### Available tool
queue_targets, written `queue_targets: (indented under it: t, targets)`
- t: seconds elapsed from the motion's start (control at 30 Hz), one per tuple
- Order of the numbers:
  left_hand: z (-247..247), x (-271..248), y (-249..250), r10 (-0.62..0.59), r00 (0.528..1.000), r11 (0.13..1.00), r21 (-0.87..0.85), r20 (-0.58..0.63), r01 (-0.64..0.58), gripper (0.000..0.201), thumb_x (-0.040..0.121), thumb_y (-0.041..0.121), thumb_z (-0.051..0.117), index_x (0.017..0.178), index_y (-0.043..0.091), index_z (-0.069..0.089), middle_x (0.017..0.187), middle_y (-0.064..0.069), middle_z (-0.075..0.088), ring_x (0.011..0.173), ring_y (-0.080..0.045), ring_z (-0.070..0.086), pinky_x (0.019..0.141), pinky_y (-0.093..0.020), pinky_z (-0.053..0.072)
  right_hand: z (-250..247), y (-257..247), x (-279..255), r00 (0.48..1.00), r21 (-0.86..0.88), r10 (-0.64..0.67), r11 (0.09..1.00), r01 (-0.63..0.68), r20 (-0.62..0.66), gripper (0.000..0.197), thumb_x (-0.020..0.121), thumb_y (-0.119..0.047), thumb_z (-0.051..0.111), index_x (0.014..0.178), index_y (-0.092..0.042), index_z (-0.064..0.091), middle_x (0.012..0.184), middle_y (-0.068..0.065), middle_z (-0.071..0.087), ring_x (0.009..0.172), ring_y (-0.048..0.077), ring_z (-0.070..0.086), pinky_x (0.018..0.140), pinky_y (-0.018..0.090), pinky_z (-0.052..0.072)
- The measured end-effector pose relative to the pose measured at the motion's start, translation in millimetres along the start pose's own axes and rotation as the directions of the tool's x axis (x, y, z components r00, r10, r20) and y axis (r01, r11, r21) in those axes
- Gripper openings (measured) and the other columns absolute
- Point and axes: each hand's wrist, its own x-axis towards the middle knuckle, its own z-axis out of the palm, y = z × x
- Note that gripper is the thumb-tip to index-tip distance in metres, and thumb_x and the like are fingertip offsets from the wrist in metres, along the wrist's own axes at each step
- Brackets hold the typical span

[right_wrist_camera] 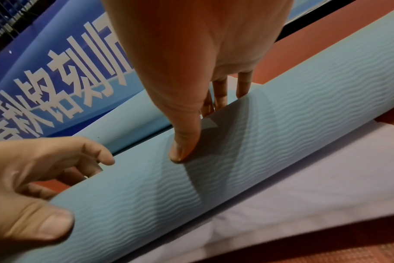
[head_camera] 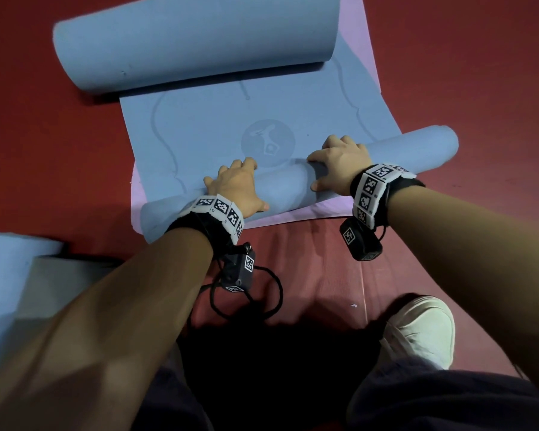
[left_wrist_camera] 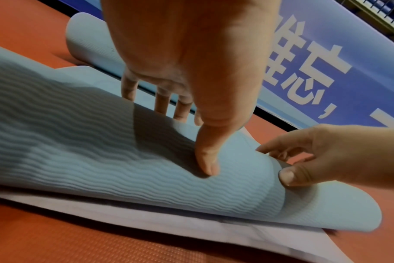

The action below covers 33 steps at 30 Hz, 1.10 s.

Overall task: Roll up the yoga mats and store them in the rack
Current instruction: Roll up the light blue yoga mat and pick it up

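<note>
A light blue yoga mat [head_camera: 231, 119] lies on the red floor with a round emblem [head_camera: 268, 143] on its flat middle. Its near end is wound into a thin roll [head_camera: 287, 188] slanting from lower left to upper right. My left hand [head_camera: 235, 185] grips the roll left of centre, fingers over the far side and thumb [left_wrist_camera: 206, 156] on the near side. My right hand [head_camera: 339, 163] grips it the same way further right, thumb [right_wrist_camera: 182, 142] pressing the ribbed surface. The mat's far end curls into a thicker roll [head_camera: 193, 48]. No rack is in view.
A lilac mat [head_camera: 296, 214] lies under the blue one, showing at its near and right edges. A dark red mat [head_camera: 308, 269] is under me, with my white shoe [head_camera: 417, 331] at right. A pale blue object [head_camera: 3, 275] sits at left. A blue banner [left_wrist_camera: 326, 62] stands beyond.
</note>
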Motion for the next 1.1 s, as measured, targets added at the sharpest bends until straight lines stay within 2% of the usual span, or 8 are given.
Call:
queue_targets:
  t: [0.17,0.3,0.5,0.6,0.7,0.8,0.97,1.1]
  targets:
    - [-4.0,6.3,-4.6,-0.025,1.000,0.998,-0.050,-0.013,0.024,0.057,0.082,0.048,0.074,0.131,0.032,0.048,0.132,0.004,0.053,0.126,-0.024,0.043,0.101,-0.049,0.032,5.0,-2.7,6.2,0.998,0.099,0.028,0.995,-0.023,-0.053,0.045,0.083,-0.037,0.073,0.119,-0.020,0.055,0.119,0.008,0.054,0.111,0.029,0.047,0.091,0.037,0.035]
    - [-6.7,8.2,-2.0,-0.040,0.998,0.999,0.015,-0.045,0.040,0.055,0.087,0.051,0.067,0.138,0.035,0.051,0.137,0.002,0.045,0.129,-0.026,0.037,0.101,-0.049,0.032,9.1,-2.2,5.8,0.989,0.160,0.053,0.987,-0.030,-0.140,0.038,0.085,-0.037,0.071,0.120,-0.023,0.064,0.124,0.010,0.052,0.117,0.033,0.043,0.099,0.038,0.034]
    - [-6.7,10.9,-1.5,-0.063,0.995,0.998,-0.022,-0.079,0.061,0.048,0.094,0.046,0.060,0.138,0.031,0.046,0.137,0.002,0.047,0.130,-0.026,0.039,0.102,-0.051,0.030,6.9,-8.8,5.4,0.977,0.041,0.029,0.999,-0.020,-0.211,0.033,0.091,-0.041,0.059,0.120,-0.028,0.068,0.118,0.007,0.051,0.113,0.032,0.044,0.094,0.041,0.033]
    - [-8.7,13.9,-3.6,-0.077,0.991,0.993,-0.097,-0.113,0.066,0.035,0.096,0.043,0.059,0.126,0.029,0.048,0.129,0.002,0.055,0.125,-0.026,0.043,0.100,-0.050,0.029,6.9,-9.7,5.7,0.979,0.046,0.002,0.999,0.008,-0.205,0.045,0.085,-0.041,0.061,0.126,-0.022,0.058,0.122,0.009,0.051,0.115,0.033,0.045,0.097,0.043,0.034]
    - [-9.4,19.3,-8.1,-0.095,0.989,0.990,-0.112,-0.115,0.082,0.030,0.097,0.046,0.055,0.124,0.033,0.054,0.129,0.002,0.055,0.125,-0.026,0.041,0.101,-0.049,0.029,14.5,-9.4,6.4,0.983,0.021,-0.059,0.998,0.064,-0.174,0.068,0.068,-0.042,0.078,0.125,-0.014,0.053,0.122,0.014,0.050,0.117,0.035,0.046,0.104,0.046,0.032]
    - [-10.8,23.3,-10.7,-0.082,0.987,0.992,-0.105,-0.140,0.067,0.032,0.098,0.048,0.052,0.126,0.034,0.060,0.133,0.002,0.048,0.126,-0.026,0.038,0.101,-0.048,0.030,22.6,-6.7,10.9,0.981,-0.096,-0.117,0.990,0.104,-0.152,0.084,0.064,-0.032,0.082,0.136,-0.010,0.046,0.135,0.018,0.045,0.133,0.039,0.037,0.113,0.052,0.022]
    - [-16.4,28.7,-13.5,-0.056,0.994,0.997,-0.050,-0.093,0.052,0.052,0.093,0.061,0.044,0.135,0.034,0.056,0.137,0.003,0.047,0.129,-0.027,0.038,0.103,-0.051,0.028,25.4,-12.2,25.5,0.998,-0.232,-0.049,0.972,0.037,-0.047,0.093,0.080,-0.032,0.067,0.154,-0.021,0.012,0.161,0.010,0.013,0.150,0.036,0.002,0.118,0.058,0.003]
    - [-25.7,36.3,-13.0,0.008,1.000,0.998,0.066,0.008,-0.009,0.085,0.069,0.064,0.075,0.140,0.031,0.042,0.134,0.003,0.047,0.127,-0.029,0.042,0.104,-0.061,0.027,17.1,-15.7,42.4,0.999,-0.287,-0.032,0.957,0.039,0.029,0.114,0.067,-0.043,0.081,0.154,-0.021,0.010,0.160,0.012,0.014,0.149,0.037,0.004,0.118,0.059,0.003]
